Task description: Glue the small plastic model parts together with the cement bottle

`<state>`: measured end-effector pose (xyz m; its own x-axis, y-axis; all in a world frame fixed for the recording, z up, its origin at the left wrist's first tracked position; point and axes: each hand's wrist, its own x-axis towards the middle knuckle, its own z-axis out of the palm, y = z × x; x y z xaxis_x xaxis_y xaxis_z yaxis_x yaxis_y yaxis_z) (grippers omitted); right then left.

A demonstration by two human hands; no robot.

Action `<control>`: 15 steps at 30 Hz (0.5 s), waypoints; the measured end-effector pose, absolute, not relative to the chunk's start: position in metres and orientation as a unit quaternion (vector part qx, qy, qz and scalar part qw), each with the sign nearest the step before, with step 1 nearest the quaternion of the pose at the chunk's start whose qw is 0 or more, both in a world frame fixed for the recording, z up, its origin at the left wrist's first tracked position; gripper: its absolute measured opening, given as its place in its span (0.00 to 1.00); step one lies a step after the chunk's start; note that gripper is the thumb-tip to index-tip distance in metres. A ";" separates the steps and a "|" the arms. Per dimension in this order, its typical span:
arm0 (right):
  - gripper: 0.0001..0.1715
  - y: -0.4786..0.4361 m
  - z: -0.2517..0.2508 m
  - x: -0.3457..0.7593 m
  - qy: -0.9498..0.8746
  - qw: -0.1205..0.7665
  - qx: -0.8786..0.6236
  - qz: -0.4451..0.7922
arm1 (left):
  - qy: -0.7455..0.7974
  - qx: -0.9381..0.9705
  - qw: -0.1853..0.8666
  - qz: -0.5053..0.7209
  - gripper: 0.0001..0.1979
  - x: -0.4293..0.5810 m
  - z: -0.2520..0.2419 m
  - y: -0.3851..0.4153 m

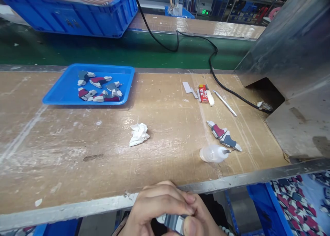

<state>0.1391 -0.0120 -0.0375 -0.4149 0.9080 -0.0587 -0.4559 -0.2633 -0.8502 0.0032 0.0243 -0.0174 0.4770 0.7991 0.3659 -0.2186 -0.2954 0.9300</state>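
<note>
Both my hands are at the bottom edge of the view, below the table's front rim. My left hand (157, 203) curls its fingers over a small grey and white shoe-upper piece (173, 221). My right hand (199, 217) pinches the same piece from the right, thumb on top. On the wooden table lie a matching grey, red and white piece (223, 134) and a small clear squeeze bottle (213, 153) on its side, both ahead and to the right of my hands. A crumpled white cloth (139, 133) lies mid-table.
A blue tray (64, 91) at the back left holds several similar pieces. A red lighter (203, 93), small sticks and a metal pen (224, 103) lie at the back right. A black cable (213, 62) runs into a steel machine housing (296, 57). Blue bins (260, 201) with pieces stand below right.
</note>
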 end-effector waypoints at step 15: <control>0.30 -0.014 -0.034 0.139 -0.389 0.465 -0.309 0.733 | 0.224 0.675 0.552 0.436 0.15 0.002 -0.017 0.024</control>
